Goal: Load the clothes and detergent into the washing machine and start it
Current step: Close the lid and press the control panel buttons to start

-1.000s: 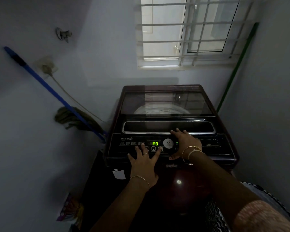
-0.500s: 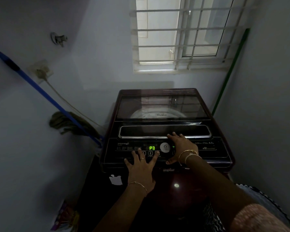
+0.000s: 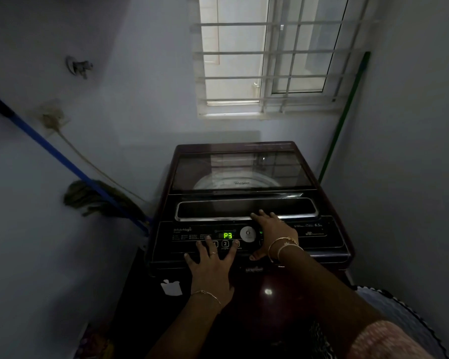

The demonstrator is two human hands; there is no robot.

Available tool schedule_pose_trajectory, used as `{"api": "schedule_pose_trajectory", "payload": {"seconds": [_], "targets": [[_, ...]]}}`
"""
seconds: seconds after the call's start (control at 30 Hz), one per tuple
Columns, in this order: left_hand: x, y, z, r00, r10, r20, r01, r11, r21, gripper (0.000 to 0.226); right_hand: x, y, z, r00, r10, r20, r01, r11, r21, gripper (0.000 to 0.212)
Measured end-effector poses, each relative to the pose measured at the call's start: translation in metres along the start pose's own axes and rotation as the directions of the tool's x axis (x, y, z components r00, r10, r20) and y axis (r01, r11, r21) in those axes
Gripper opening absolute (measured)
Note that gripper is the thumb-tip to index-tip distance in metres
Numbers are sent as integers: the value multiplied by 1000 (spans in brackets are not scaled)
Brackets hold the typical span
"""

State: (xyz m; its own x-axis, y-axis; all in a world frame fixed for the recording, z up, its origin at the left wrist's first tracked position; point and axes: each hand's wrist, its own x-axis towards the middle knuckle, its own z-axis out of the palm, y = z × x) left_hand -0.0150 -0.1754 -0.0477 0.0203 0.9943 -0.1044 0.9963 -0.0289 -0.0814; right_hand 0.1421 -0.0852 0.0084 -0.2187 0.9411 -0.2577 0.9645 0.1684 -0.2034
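A dark maroon top-loading washing machine [image 3: 329, 244] stands under the window with its glass lid [image 3: 241, 172] down; the drum shows pale through the glass. Its green display [image 3: 227, 235] reads P3, beside a round silver button [image 3: 247, 233]. My left hand [image 3: 210, 268] lies flat on the front of the control panel, fingers spread, fingertips on the numbered buttons. My right hand [image 3: 272, 234] rests flat on the panel right of the round button, fingers reaching the lid handle [image 3: 218, 209], thumb at the panel's front edge. Neither hand holds anything. Clothes and detergent are not visible.
A blue-handled mop [image 3: 94, 195] leans on the left wall above a wall socket with a cord [image 3: 53, 120]. A green pole [image 3: 345, 117] stands in the right corner. A barred window [image 3: 267, 60] is behind the machine. Patterned fabric [image 3: 399, 320] lies at lower right.
The view has tilted so the machine sits lower in frame. Both hands stay flat on the control panel in the same places, and the display still reads P3.
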Motion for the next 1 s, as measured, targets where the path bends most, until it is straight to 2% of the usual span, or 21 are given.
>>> {"api": "schedule_pose_trajectory", "payload": {"seconds": [1.0], "targets": [[1, 0, 0, 1000, -2, 8, 2, 1000, 0, 106, 0, -1, 1, 1000, 5, -4, -5, 1000, 20, 124]]}}
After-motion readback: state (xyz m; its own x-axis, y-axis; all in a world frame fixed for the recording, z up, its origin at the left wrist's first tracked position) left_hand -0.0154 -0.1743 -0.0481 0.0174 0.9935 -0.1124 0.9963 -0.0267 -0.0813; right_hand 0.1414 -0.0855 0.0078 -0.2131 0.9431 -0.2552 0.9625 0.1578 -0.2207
